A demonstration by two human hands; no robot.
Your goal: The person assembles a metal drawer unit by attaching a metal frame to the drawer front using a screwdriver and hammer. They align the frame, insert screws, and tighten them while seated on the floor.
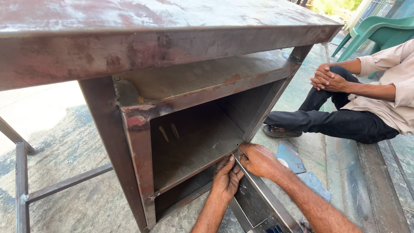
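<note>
Head view: both hands on a shiny metal tray (258, 203) at the foot of a rusty steel cabinet (172, 86). Tray's long axis runs from the cabinet's lower corner toward bottom right; its near end is cut off. Left hand (226, 177) fingers curled over the tray edge, right hand (258, 159) fingers clamped on its tip. Cabinet shelf holds nothing visible. Seated person (366, 99) beside, hands clasped.

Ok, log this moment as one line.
left hand gripping grey metal angle piece | right hand pressing it at rusty steel cabinet's lower shelf corner
</note>
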